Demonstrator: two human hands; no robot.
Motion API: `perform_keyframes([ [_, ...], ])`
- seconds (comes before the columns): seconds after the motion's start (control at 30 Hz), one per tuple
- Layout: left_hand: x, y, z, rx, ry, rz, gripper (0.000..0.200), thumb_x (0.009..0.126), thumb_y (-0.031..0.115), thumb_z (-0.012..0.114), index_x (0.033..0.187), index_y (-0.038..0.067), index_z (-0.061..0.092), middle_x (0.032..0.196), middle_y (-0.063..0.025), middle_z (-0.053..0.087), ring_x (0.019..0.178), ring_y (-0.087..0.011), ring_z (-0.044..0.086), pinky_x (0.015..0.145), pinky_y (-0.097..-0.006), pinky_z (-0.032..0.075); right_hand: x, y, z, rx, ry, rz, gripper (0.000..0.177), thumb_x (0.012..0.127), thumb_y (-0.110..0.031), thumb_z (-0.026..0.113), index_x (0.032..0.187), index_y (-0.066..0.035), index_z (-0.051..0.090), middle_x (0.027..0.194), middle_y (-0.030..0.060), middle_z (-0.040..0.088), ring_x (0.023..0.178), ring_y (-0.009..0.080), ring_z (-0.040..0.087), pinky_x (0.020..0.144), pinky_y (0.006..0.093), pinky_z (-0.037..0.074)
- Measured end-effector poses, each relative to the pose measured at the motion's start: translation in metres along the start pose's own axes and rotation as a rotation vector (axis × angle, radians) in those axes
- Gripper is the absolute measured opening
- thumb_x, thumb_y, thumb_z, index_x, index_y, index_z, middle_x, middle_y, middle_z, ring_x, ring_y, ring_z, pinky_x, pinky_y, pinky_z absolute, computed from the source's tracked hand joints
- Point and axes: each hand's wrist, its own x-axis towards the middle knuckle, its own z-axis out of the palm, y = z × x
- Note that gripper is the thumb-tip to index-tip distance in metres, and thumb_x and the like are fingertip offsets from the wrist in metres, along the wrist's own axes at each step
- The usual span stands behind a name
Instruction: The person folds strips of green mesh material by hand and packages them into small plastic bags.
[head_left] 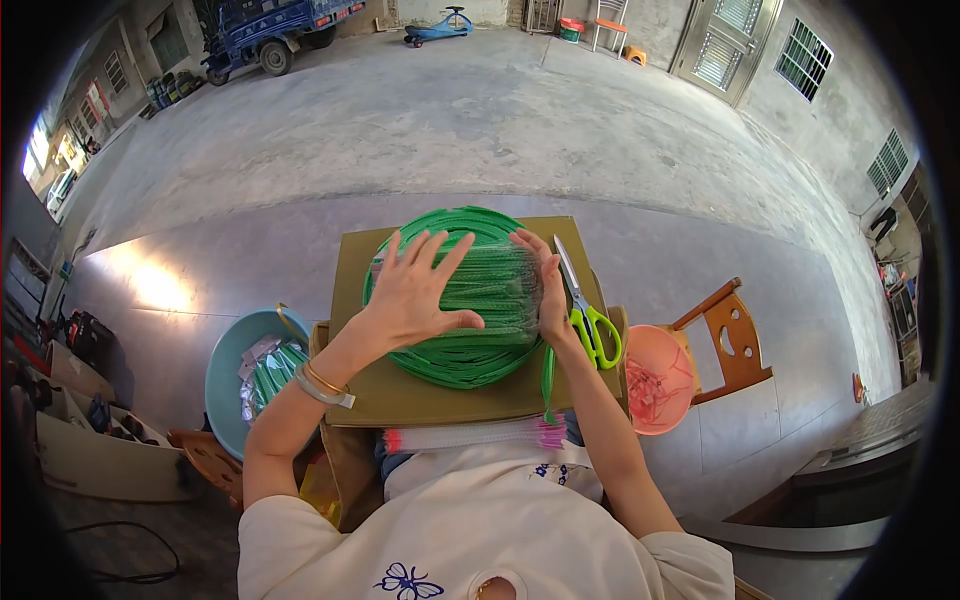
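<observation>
A big flat coil of green strap (pixel 455 362) lies on a cardboard sheet (pixel 420 400) across my lap. A bundle of green strips in clear wrap (pixel 495 285) lies over the coil. My left hand (pixel 412 292) rests flat on that bundle with the fingers spread. My right hand (pixel 548 285) presses against the bundle's right end, fingers curved along its edge. Green-handled scissors (pixel 590 315) lie on the cardboard just right of my right hand.
A pink bowl (pixel 655 378) holding red bits sits on a wooden chair (pixel 735 340) to the right. A blue basin (pixel 232 375) with green and silver pieces stands to the left. White strips with pink tips (pixel 480 436) lie at the cardboard's near edge. Bare concrete floor lies ahead.
</observation>
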Motion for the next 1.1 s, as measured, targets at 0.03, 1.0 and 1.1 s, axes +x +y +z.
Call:
perform_keyframes([
  [0.03,-0.005,-0.003,-0.003,-0.029,0.097,-0.075,0.096,0.074,0.077,0.040,0.142,0.009,0.028,0.136,-0.0228,0.035,0.127,-0.0372,0.034,0.106,-0.0530,0.019,0.001,0.001,0.000,-0.008,0.006,0.002,0.083,0.090,-0.066,0.016,0.134,0.003,0.032,0.136,0.0170,0.040,0.126,0.0242,0.036,0.107,0.0357,0.022],
  [1.0,-0.131,0.082,-0.007,-0.394,0.179,0.242,0.043,0.067,0.018,0.073,0.108,0.008,0.062,0.116,-0.0147,0.054,0.113,-0.0298,0.049,0.089,-0.0401,0.043,-0.003,-0.004,0.006,0.050,0.007,-0.016,0.089,0.086,-0.071,0.015,0.140,-0.001,0.023,0.138,0.0162,0.037,0.128,0.0254,0.033,0.108,0.0371,0.020],
  [1.1,-0.133,0.092,0.013,-0.283,-0.011,0.267,0.053,0.067,0.023,0.075,0.115,0.009,0.058,0.128,-0.0169,0.047,0.118,-0.0331,0.043,0.096,-0.0455,0.036,-0.002,-0.002,0.006,0.040,0.001,-0.027,0.089,0.086,-0.071,0.015,0.140,-0.001,0.024,0.138,0.0159,0.037,0.128,0.0254,0.033,0.108,0.0369,0.020],
])
